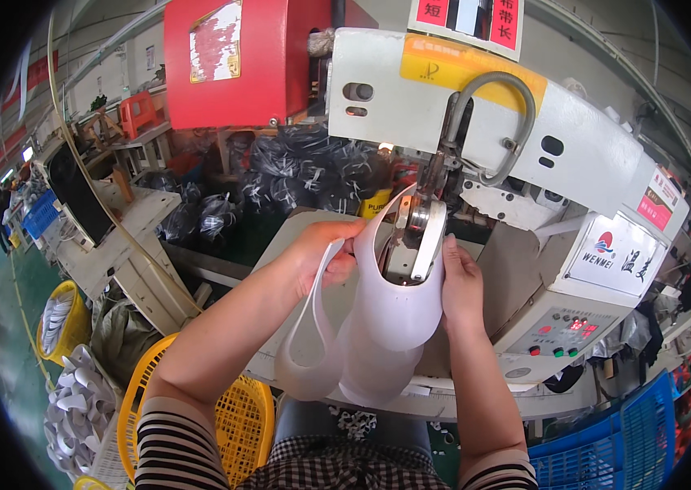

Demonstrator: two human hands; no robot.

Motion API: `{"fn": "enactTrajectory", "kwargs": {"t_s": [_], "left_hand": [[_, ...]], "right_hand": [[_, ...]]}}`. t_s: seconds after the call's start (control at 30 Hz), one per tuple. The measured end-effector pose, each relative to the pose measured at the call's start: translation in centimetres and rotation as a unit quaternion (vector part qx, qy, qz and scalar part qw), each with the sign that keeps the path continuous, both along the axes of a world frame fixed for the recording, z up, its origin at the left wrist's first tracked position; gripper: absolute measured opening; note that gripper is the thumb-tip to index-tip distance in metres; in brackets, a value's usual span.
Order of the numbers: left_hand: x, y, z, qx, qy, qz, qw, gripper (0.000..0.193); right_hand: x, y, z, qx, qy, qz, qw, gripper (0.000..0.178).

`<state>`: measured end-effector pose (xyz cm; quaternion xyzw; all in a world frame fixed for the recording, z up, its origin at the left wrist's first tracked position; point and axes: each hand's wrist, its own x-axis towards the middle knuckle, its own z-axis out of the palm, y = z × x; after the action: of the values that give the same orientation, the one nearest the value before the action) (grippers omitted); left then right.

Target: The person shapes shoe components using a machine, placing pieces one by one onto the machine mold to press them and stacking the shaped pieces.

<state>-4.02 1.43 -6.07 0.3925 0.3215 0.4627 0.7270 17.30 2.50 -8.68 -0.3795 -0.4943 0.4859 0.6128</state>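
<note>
A white, pliable sheet piece (pixel 401 314) is bent into a loop around the narrow working head (pixel 415 241) of a pale industrial machine (pixel 476 90). My left hand (pixel 325 253) is closed, pinching the loop's left edge. A white strap-like loop (pixel 310 371) hangs below that hand, beside the main piece. On the other side, my right hand (pixel 462 282) grips the right edge, thumb pointing up. More of the white material droops over the table's near edge toward my lap. My fingertips behind the piece are partly hidden, as is the contact point inside the machine head.
A yellow basket (pixel 249 425) stands at my left, near a heap of white cut pieces (pixel 82 412). The control box (pixel 562 331) is close to my right forearm. A blue crate (pixel 615 445) sits lower right. Black bags (pixel 292 167) lie beyond the worktable.
</note>
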Motion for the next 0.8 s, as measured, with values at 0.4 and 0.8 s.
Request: {"fn": "enactTrajectory", "kwargs": {"t_s": [0.4, 0.8], "left_hand": [[2.0, -4.8, -3.2, 0.036, 0.159, 0.230, 0.960, 0.036], [4.0, -13.3, 3.4, 0.353, 0.009, 0.219, 0.910, 0.035]], "right_hand": [[0.2, -3.0, -1.3, 0.086, -0.401, -0.193, 0.891, 0.034], [-1.8, -12.6, 0.5, 0.054, -0.110, 0.388, 0.914, 0.019]]}}
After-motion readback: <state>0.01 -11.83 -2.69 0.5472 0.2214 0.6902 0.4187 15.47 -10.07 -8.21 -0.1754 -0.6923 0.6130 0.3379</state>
